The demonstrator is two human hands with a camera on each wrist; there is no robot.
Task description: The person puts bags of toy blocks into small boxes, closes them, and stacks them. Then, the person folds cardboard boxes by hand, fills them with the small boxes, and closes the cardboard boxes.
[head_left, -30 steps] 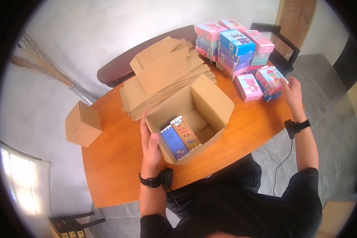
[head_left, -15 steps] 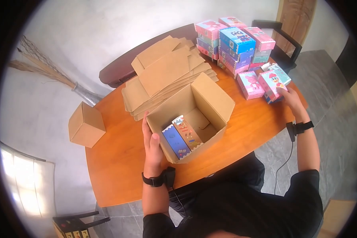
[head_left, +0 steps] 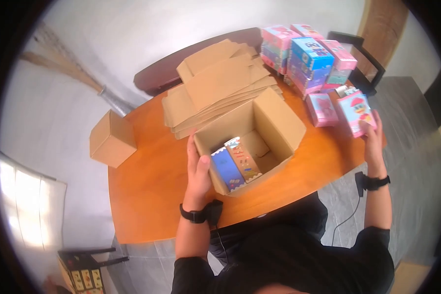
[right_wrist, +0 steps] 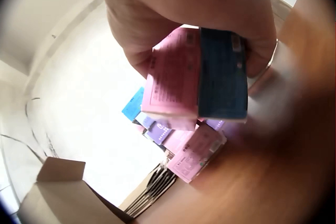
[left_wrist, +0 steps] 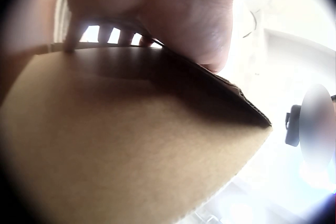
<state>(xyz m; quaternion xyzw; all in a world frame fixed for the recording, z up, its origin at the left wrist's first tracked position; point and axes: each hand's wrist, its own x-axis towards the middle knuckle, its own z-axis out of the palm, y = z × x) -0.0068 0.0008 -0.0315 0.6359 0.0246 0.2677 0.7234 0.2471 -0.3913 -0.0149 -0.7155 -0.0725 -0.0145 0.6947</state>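
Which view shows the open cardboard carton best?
The head view: the open cardboard carton appears nearly whole, with printed packaging inside. The left wrist view gives only a cropped close-up beneath the left hand; the right wrist view catches just part of it, lower left.

Head view: from above, farthest off, facing forward and down over the bench [head_left: 147,206]. Left-wrist view: very close to the left hand [left_wrist: 157,8], facing a wall of the open carton [left_wrist: 131,145]. Right-wrist view: close to the right hand [right_wrist: 194,3], facing past it toward the stacked boxes [head_left: 309,63], which the head view shares. Head and left-wrist views share the carton.
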